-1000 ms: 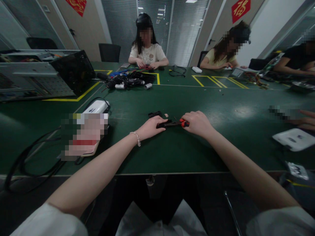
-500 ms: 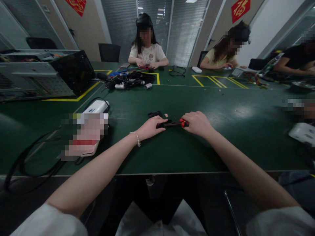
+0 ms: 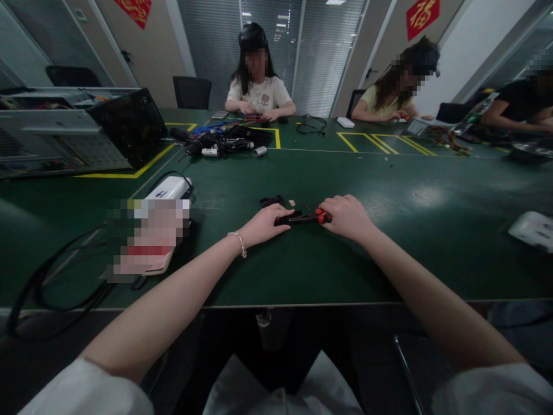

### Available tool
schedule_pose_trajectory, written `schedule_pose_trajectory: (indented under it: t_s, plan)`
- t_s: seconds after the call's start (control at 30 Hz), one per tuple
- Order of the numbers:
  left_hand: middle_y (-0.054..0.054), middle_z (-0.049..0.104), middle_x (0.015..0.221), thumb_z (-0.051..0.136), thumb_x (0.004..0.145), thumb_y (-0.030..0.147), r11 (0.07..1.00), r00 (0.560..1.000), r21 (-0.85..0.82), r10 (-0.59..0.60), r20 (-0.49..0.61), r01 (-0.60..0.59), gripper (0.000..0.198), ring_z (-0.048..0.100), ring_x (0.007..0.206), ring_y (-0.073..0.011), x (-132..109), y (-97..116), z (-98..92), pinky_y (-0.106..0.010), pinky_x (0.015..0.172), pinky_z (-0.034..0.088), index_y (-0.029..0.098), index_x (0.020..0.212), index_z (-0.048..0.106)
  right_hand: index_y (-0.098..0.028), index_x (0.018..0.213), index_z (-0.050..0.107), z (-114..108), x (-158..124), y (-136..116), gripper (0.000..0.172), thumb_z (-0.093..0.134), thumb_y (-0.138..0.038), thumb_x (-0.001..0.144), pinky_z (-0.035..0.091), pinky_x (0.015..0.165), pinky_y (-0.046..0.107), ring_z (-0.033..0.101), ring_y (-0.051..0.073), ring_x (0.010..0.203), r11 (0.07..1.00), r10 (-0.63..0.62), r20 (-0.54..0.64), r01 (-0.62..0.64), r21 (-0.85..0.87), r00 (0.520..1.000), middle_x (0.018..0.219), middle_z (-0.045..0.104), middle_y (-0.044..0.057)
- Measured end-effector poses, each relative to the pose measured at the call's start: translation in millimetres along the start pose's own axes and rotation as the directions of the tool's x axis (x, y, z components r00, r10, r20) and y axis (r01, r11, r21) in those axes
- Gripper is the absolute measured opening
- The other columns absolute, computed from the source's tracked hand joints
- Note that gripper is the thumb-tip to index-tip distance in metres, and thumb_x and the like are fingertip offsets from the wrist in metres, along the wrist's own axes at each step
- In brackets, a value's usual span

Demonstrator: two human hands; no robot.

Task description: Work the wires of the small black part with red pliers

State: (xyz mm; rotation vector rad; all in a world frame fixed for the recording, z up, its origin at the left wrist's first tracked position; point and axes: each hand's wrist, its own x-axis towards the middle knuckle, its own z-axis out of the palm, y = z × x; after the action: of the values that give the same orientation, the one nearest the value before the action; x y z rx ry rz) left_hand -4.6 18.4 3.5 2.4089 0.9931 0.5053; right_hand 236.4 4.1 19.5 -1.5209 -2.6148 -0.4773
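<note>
- Green tabletop (image 3: 432, 259) fills the middle of the room, with a computer case (image 3: 64, 138) at the far left and a heap of cables (image 3: 227, 138) between it and a co-worker (image 3: 261, 95) seated across.
- Left hand (image 3: 263, 223) pinches a small black part (image 3: 283, 220) between thumb and fingers, low over the table near its front edge.
- Right hand (image 3: 349, 218) is curled round the red-and-black handles of the pliers (image 3: 307, 218); their nose points left and meets the black part, though whether it bites on it is too small to tell.
- Just beyond the left hand lie another black piece (image 3: 271, 201), a pale scrap (image 3: 292, 203) and a thin sliver (image 3: 307, 207).
- Over the last second, both hands and the pliers stay in almost the same place, so the work in hand looks like a steady hold with no clear progress.
- What has changed is at the right edge: a neighbour's hand has left view and a white device (image 3: 533, 229) sits farther out, well apart from the pliers, so it likely does not disturb this work.
</note>
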Motion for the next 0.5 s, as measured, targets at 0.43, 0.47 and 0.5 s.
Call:
schedule_pose_trajectory:
  t_s: [0.43, 0.47, 0.5]
  plan:
    - [-0.007, 0.054, 0.113, 0.055, 0.082, 0.024, 1.000, 1.000, 0.019, 0.018, -0.018, -0.017, 0.044, 0.052, 0.102, -0.0185, 0.4, -1.8, 1.9, -0.035, 0.092, 0.039, 0.019, 0.125, 0.048, -0.017, 0.089, 0.062, 0.7, -0.2, -0.8, 0.025, 0.051, -0.032, 0.073, 0.030, 0.067, 0.032, 0.054, 0.022, 0.080, 1.000, 0.005, 0.001, -0.005, -0.029, 1.000, 0.088, 0.065, 0.008]
    - [-0.007, 0.054, 0.113, 0.055, 0.082, 0.025, 1.000, 1.000, 0.018, 0.018, -0.017, -0.018, 0.044, 0.052, 0.101, -0.0184, 0.5, -2.2, 2.1, -0.035, 0.092, 0.039, 0.019, 0.125, 0.048, -0.017, 0.089, 0.062, 0.4, -0.2, -1.0, 0.025, 0.051, -0.032, 0.073, 0.030, 0.067, 0.032, 0.054, 0.022, 0.081, 0.999, 0.003, -0.007, -0.003, -0.035, 1.000, 0.088, 0.065, 0.008]
    - [-0.007, 0.054, 0.113, 0.055, 0.082, 0.025, 1.000, 1.000, 0.017, 0.020, -0.016, -0.019, 0.044, 0.052, 0.101, -0.0184, 0.5, -2.5, 2.3, -0.035, 0.091, 0.040, 0.019, 0.125, 0.048, -0.017, 0.089, 0.061, 0.3, -0.3, -1.2, 0.025, 0.051, -0.032, 0.073, 0.030, 0.067, 0.032, 0.054, 0.022, 0.081, 0.999, 0.002, -0.009, -0.003, -0.036, 1.000, 0.088, 0.065, 0.008]
